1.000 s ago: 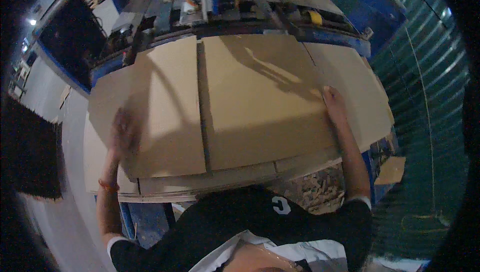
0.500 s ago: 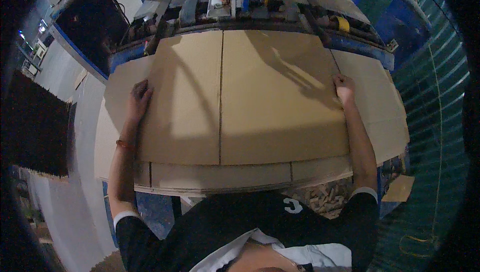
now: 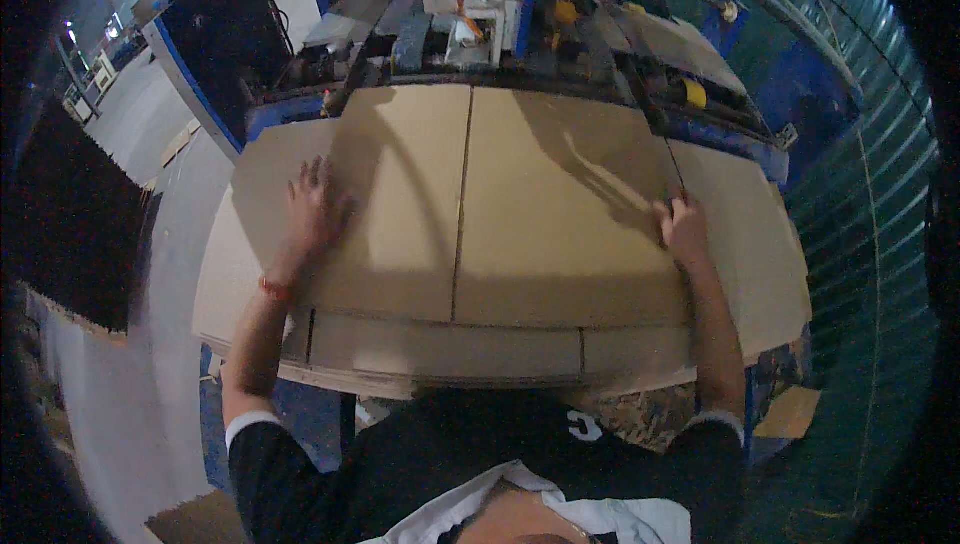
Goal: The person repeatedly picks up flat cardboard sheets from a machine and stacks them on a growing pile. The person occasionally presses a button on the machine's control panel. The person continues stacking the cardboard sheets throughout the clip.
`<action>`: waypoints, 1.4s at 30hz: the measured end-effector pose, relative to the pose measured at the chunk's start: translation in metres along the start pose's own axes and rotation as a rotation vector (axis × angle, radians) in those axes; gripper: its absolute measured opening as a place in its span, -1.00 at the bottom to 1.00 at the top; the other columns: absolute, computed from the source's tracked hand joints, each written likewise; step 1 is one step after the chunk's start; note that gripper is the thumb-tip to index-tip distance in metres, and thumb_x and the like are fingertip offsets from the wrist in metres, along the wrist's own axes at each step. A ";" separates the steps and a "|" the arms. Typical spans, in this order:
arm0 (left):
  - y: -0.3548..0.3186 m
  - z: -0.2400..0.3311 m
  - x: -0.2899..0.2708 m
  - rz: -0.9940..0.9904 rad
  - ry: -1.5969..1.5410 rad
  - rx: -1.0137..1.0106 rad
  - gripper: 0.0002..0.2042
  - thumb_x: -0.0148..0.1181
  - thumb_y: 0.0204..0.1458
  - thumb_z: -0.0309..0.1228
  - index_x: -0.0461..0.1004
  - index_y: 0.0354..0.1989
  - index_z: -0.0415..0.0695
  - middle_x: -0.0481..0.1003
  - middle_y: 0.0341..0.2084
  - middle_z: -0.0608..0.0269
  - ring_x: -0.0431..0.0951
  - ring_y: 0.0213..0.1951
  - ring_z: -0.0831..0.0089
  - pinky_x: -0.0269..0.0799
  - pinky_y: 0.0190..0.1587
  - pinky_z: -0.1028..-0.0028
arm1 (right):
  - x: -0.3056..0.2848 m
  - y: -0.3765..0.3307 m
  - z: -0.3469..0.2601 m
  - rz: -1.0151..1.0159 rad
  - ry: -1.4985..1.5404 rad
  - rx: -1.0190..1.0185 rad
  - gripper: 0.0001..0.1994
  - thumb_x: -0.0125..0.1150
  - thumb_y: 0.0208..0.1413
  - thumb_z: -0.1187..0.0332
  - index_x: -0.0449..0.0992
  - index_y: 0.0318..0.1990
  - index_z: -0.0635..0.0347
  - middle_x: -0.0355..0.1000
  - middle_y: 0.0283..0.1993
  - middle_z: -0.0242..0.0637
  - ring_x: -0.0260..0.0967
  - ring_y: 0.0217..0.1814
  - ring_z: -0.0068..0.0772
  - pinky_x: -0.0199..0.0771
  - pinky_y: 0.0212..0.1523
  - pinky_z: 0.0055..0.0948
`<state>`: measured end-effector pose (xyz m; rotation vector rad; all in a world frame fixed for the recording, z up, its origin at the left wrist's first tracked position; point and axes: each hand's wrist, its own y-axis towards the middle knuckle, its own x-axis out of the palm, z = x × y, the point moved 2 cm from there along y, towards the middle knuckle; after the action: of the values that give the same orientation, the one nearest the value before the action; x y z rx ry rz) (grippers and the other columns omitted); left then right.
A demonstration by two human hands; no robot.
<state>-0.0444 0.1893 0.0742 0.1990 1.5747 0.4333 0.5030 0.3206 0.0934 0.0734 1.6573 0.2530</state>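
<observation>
A flat brown cardboard sheet with a dark crease down its middle lies on a stack of wider cardboard sheets. Over the sheet's left side, my left hand is open with its fingers spread, slightly blurred; whether it touches the board is hard to tell. My right hand has its fingers curled on the sheet's right edge. The far edge of the sheet reaches the front of a blue machine.
Beyond the sheet are the machine's rollers, dark bars and a yellow collar. A dark stack stands at left beside a grey floor. Green corrugated wall runs along the right. Scraps lie below the stack's near edge.
My left hand has let go of the sheet's left edge, opened and moved inward to the right. My right hand stays at the right edge. The whole view has shifted somewhat.
</observation>
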 end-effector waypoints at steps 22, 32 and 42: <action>0.071 0.044 0.009 0.100 0.106 0.512 -0.48 -0.09 0.02 -0.32 0.07 0.21 -0.08 0.17 0.14 0.12 0.14 0.18 0.17 -0.06 0.24 0.13 | 0.011 0.040 -0.030 -0.062 0.184 -0.194 -0.42 0.11 -0.04 0.05 0.28 0.11 0.18 0.11 0.24 -0.11 -0.07 0.32 -0.01 -0.07 0.27 -0.19; -0.056 -0.013 -0.057 0.463 -0.568 -0.143 -0.82 0.25 -0.21 -0.54 0.54 -0.35 -0.14 0.35 0.01 0.17 0.29 0.08 0.22 0.18 0.11 0.30 | -0.062 -0.089 0.027 0.180 0.255 0.031 -0.46 0.16 -0.03 0.11 0.31 0.07 0.22 0.05 0.25 -0.02 0.03 0.26 0.00 0.03 0.21 -0.13; -0.217 -0.097 -0.022 0.363 -0.130 -1.163 -0.29 0.09 -0.01 -0.04 0.09 0.16 -0.37 0.14 0.07 -0.32 0.05 0.17 -0.09 -0.05 0.20 0.19 | -0.014 -0.198 0.157 0.054 -0.028 0.707 -0.29 -0.14 0.06 -0.12 0.04 0.24 0.20 0.02 0.26 0.06 -0.11 0.30 0.20 -0.04 0.23 0.02</action>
<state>-0.1090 -0.0311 0.0096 -0.3862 0.9490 1.5005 0.6796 0.1442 0.0532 0.6490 1.6487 -0.3031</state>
